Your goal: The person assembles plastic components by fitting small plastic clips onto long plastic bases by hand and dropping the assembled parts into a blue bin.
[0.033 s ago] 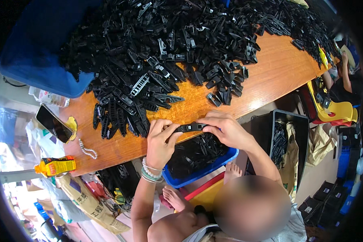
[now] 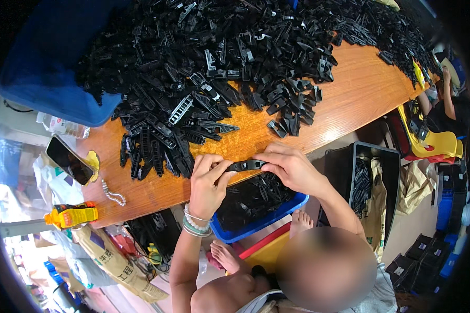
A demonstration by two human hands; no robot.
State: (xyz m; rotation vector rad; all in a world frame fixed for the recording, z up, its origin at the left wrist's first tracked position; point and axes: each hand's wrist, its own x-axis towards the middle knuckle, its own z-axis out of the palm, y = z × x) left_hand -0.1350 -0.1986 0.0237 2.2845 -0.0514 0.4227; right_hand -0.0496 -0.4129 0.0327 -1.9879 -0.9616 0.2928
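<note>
Between my two hands, over the table's near edge, is a slim black plastic part [image 2: 246, 165] with small openings along its upper face. My left hand [image 2: 210, 176], with bracelets at the wrist, pinches its left end. The right end is between the thumb and fingers of my right hand [image 2: 287, 166]. Both ends are partly hidden by my fingers. Beyond my hands lies a large heap of similar black plastic parts [image 2: 219, 57]. Just below my hands, a blue bin [image 2: 258, 221] holds more black pieces.
The wooden table [image 2: 350, 88] runs off to the far right. On the left are a phone [image 2: 70, 159], a bead bracelet [image 2: 113, 193], a yellow bottle [image 2: 73, 214] and a blue tub [image 2: 42, 83]. A black crate [image 2: 377, 149] stands at right; another person's arm [image 2: 448, 94] shows beyond a yellow chair [image 2: 433, 143].
</note>
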